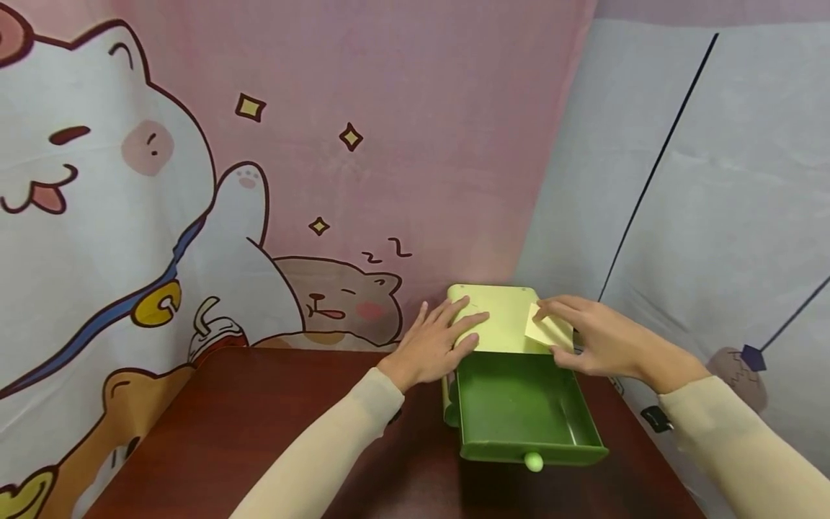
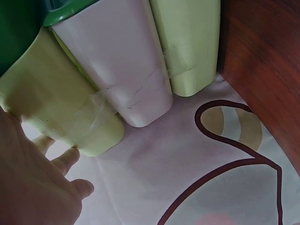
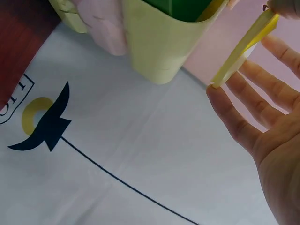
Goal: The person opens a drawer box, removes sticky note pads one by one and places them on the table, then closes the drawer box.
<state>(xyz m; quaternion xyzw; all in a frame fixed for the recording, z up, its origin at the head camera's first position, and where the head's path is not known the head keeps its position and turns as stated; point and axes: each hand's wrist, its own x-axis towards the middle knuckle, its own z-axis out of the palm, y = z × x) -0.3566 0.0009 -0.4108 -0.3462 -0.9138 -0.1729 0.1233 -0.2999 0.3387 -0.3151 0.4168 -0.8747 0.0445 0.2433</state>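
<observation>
A small tiered drawer box [image 1: 496, 310] with a pale yellow-green top stands at the far side of the table. Its green top drawer [image 1: 519, 407] is pulled out toward me, with a round light-green knob [image 1: 534, 462] on the front. My left hand [image 1: 436, 342] rests on the top's left side, fingers spread. Above the top's right side, my right hand [image 1: 599, 335] pinches a yellow sticky-note pad [image 1: 547, 333] between thumb and fingers. In the right wrist view the pad [image 3: 243, 49] appears edge-on. Pale green and pink tiers [image 2: 126, 61] show in the left wrist view, with clear tape across them.
The dark red-brown table [image 1: 292, 418] runs up to a pink curtain [image 1: 441, 144] printed with cartoon animals. A pale grey cloth [image 1: 700, 216] with dark lines hangs at the right. A small black object [image 1: 657, 418] lies by the table's right edge.
</observation>
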